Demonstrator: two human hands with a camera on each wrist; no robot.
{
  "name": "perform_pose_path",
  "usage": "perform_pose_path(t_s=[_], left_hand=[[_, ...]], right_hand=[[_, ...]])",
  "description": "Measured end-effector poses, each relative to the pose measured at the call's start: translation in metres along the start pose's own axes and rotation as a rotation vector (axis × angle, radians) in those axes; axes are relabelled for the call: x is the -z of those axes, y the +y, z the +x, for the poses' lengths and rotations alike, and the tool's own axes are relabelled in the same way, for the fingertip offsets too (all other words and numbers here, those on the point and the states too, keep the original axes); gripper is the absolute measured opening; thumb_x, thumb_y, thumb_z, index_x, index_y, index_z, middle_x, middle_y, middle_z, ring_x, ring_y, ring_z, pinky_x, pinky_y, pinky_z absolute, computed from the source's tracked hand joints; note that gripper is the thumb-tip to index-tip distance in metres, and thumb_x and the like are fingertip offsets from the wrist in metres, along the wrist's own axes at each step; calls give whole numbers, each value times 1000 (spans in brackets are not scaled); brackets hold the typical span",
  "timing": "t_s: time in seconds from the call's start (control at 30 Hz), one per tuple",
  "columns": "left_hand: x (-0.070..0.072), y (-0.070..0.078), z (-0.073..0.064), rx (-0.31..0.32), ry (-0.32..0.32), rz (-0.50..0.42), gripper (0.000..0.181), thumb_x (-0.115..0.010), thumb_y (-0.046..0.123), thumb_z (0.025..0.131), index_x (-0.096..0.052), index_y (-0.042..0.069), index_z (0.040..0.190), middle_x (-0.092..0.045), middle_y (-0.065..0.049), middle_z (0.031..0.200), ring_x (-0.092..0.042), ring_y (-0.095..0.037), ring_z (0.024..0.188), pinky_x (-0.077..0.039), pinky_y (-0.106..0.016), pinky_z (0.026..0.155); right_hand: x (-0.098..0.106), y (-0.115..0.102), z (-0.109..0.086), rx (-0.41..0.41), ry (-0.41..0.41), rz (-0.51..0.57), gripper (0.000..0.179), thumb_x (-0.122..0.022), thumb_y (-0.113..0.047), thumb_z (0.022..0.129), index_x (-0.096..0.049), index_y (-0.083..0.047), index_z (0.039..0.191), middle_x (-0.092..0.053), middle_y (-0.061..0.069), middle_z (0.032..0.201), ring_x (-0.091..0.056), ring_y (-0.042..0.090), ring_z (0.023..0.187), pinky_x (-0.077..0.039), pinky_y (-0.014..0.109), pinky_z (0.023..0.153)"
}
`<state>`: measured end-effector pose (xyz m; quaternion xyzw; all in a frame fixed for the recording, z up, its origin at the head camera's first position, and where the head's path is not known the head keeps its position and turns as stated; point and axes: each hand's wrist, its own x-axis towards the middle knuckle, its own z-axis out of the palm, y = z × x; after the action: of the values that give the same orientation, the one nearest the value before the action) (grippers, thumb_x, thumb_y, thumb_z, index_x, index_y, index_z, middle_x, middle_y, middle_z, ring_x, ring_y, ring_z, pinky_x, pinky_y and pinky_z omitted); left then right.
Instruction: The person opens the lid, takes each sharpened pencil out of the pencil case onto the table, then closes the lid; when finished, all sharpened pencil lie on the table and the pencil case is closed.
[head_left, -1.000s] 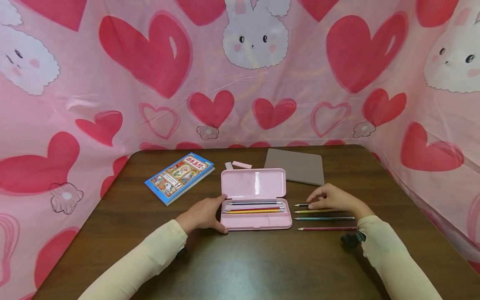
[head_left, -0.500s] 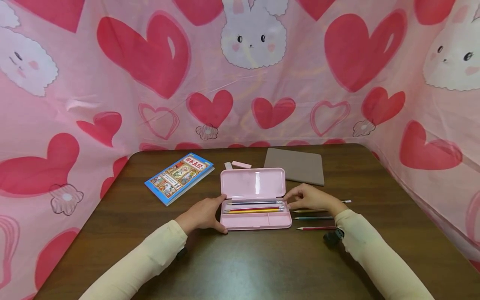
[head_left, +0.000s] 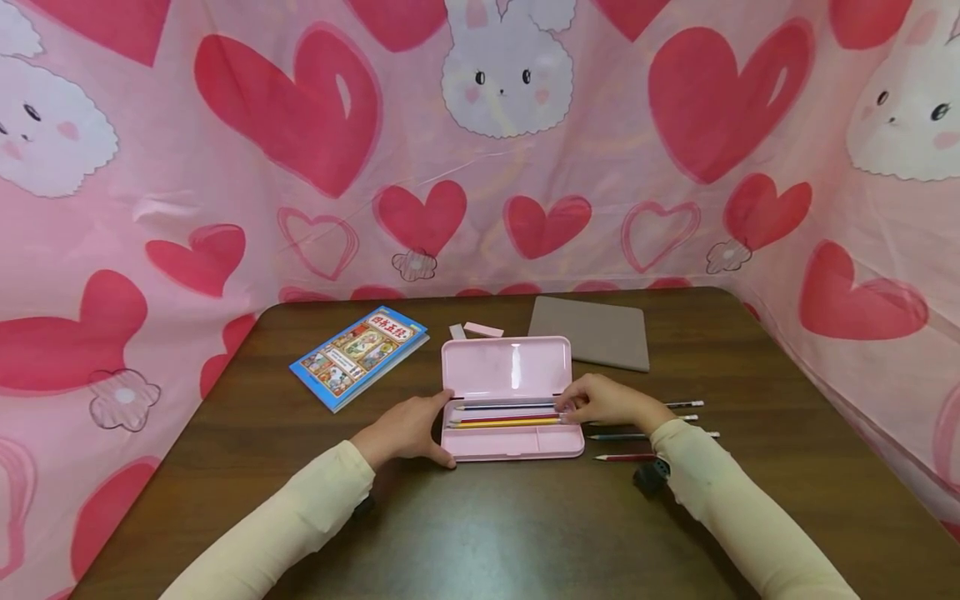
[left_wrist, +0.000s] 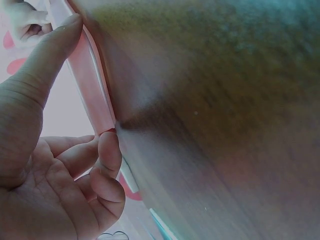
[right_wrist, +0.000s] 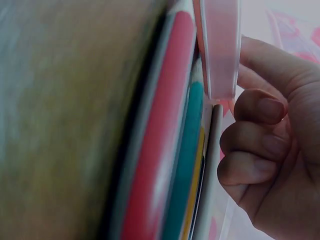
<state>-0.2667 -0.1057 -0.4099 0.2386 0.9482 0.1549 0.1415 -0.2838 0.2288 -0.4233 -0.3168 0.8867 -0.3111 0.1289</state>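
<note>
In the head view a pink pencil case [head_left: 487, 456] lies with its lid raised. My left hand [head_left: 405, 429] grips its left end, thumb at the front corner and fingers toward the hinge side. Inside the case are a dark pencil [head_left: 510, 407], a red pencil [head_left: 495, 419] and a yellow pencil [head_left: 502, 424]. My right hand [head_left: 607, 400] reaches over the right end, thumb and forefinger pinching at the dark pencil's eraser end, which they hide. The right wrist view shows the other fingers [right_wrist: 250, 142] curled beside the case wall.
Right of the case several pencils lie in a row, among them a teal pencil [right_wrist: 187, 160] and a crimson pencil [head_left: 622, 457], partly under my forearm. A grey flat notebook [head_left: 592, 329], two small erasers [head_left: 483, 330] and a blue-covered book [head_left: 360, 354] lie farther back.
My right hand has left the dark pencil in the row on the table and moved left to the pencils inside the case. My left hand has stayed on the case.
</note>
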Motion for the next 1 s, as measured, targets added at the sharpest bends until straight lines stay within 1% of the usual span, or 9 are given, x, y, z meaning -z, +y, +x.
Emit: perform_pose_path(t_s=[0.17,0.33,0.47,0.6,0.73,0.87,1.0], left_hand=[[0,-1,1,-1,4,1,104,-83,49,58,-36,6,141,-54,-14,130,-54,-29,115,-43,-45,97],[0,-1,0,-8,5,7,104,-83,49,58,-37,6,141,-55,-15,130,-54,-29,115,-42,-45,98],[0,0,0,-7,4,8,104,-84,49,58,-37,6,140,-54,-15,130,-54,-29,115,-42,-45,98],[1,0,0,-10,4,12,104,-83,49,58,-36,6,141,-54,-15,130,-54,-29,116,-42,-45,98],[1,0,0,-13,8,13,104,-83,49,59,-36,5,141,-54,-15,130,-54,-30,115,-42,-45,98],[1,1,-1,-7,5,10,104,-83,49,59,-36,6,141,-54,-15,131,-53,-29,116,-42,-45,98],[0,1,-2,-11,6,11,104,-83,49,59,-36,6,141,-54,-15,130,-54,-29,116,-42,-45,98]], right_hand=[[-2,-1,3,-10,3,-35,11,-70,-14,81,-72,-7,89,-50,-8,63,-43,2,58,-37,18,54],[-3,-3,4,3,-9,-32,4,-70,-11,81,-69,-7,80,-51,-8,61,-43,2,57,-37,18,53],[-3,-7,4,-21,-25,-42,5,-69,-11,81,-66,-8,79,-48,-8,61,-42,3,57,-36,18,53],[-2,-8,5,-26,-38,-48,7,-69,-10,81,-63,-7,78,-49,-7,62,-42,2,57,-36,18,53],[-1,-7,6,-5,-43,-57,8,-69,-9,81,-61,-7,77,-49,-7,62,-42,2,57,-37,18,53],[0,-6,4,35,-33,-75,9,-67,-12,83,-61,-8,77,-49,-7,62,-42,1,57,-37,18,53],[0,-4,1,42,-17,-73,8,-66,-13,85,-63,-8,79,-48,-7,61,-41,1,56,-37,19,52]])
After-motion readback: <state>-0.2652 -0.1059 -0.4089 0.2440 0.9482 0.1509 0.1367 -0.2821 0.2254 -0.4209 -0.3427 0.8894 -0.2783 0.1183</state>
